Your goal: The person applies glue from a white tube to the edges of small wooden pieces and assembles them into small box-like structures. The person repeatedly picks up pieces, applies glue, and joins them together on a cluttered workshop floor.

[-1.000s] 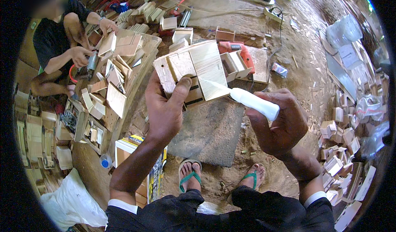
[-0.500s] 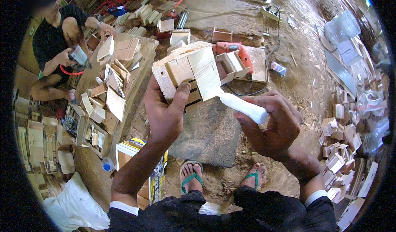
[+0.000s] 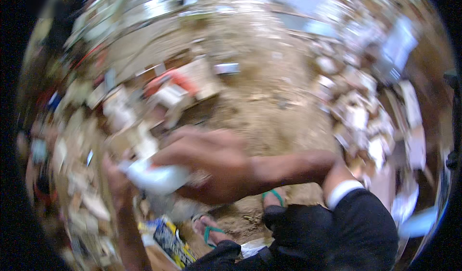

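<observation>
The white squeeze bottle (image 3: 159,178) lies in the right hand (image 3: 209,162), its fingers closed around it, and it points toward the left hand (image 3: 116,182). Just behind it is a pale wooden box (image 3: 144,143); because of blur, I cannot tell if the left fingers grip this box. I judge the step in hand is using the bottle at the box, and the next move calls for steady support. The bottle's content is hidden. Farther out are a red power drill (image 3: 180,80) and a yellow-and-black carton (image 3: 171,242), content unclear.
</observation>
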`<action>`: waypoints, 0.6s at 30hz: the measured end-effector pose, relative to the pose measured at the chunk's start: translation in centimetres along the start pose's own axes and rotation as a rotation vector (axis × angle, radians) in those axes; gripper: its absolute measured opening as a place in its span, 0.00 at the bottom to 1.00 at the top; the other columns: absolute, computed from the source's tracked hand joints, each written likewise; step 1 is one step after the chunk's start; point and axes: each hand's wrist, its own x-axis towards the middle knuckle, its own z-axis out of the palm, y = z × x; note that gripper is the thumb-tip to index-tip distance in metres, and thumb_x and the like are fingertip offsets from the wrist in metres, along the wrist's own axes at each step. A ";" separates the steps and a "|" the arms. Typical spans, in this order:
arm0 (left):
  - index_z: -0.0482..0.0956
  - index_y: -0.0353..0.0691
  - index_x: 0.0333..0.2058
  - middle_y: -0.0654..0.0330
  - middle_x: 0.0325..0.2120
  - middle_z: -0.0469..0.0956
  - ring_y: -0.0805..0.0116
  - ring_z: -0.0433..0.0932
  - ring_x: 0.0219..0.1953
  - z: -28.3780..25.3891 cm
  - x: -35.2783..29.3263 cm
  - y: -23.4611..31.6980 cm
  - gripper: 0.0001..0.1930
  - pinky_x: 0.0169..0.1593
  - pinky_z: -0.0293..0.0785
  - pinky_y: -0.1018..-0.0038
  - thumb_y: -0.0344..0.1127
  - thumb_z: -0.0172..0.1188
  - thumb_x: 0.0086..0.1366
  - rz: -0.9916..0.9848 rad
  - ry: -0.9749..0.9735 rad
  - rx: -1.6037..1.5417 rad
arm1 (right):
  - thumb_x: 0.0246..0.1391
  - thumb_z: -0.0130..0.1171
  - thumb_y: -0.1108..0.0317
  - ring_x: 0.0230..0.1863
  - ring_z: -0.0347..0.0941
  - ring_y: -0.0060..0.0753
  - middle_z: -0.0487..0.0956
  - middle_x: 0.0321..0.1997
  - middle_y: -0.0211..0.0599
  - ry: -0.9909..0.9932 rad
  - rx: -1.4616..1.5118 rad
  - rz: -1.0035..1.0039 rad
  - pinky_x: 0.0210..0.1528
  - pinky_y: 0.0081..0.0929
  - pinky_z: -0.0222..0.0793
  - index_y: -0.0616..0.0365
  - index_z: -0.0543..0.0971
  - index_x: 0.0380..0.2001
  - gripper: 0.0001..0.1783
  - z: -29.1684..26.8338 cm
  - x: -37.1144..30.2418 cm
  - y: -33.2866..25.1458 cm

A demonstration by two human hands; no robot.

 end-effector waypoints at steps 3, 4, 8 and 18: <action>0.71 0.32 0.50 0.52 0.43 0.78 0.65 0.80 0.41 6.0 2.7 -1.0 0.20 0.43 0.78 0.70 0.31 0.64 0.62 0.025 -0.280 0.228 | 0.51 0.62 0.65 0.25 0.74 0.44 0.72 0.29 0.39 0.118 -0.024 -0.131 0.23 0.36 0.70 0.59 0.75 0.36 0.12 -1.2 0.2 -1.9; 0.70 0.32 0.51 0.51 0.44 0.77 0.64 0.80 0.42 9.1 2.7 -1.0 0.21 0.44 0.79 0.70 0.31 0.64 0.62 0.056 -0.430 0.317 | 0.52 0.61 0.65 0.24 0.73 0.43 0.71 0.28 0.39 0.111 -0.039 -0.134 0.22 0.36 0.68 0.60 0.74 0.35 0.11 -1.8 -0.1 -2.8; 0.66 0.30 0.54 0.49 0.47 0.76 0.62 0.79 0.45 21.9 -2.5 2.0 0.22 0.48 0.78 0.70 0.29 0.62 0.65 0.162 -0.838 -0.079 | 0.41 0.61 0.64 0.23 0.73 0.49 0.71 0.29 0.43 0.109 -0.010 -0.144 0.22 0.41 0.68 0.61 0.72 0.33 0.17 -1.0 0.5 -4.8; 0.76 0.33 0.42 0.58 0.35 0.79 0.70 0.77 0.40 18.7 -2.4 2.1 0.09 0.48 0.73 0.73 0.31 0.56 0.65 -0.013 -0.907 -0.140 | 0.54 0.59 0.73 0.28 0.77 0.38 0.77 0.33 0.47 -0.024 0.065 -0.113 0.23 0.28 0.71 0.69 0.76 0.39 0.11 -3.9 -0.2 -3.2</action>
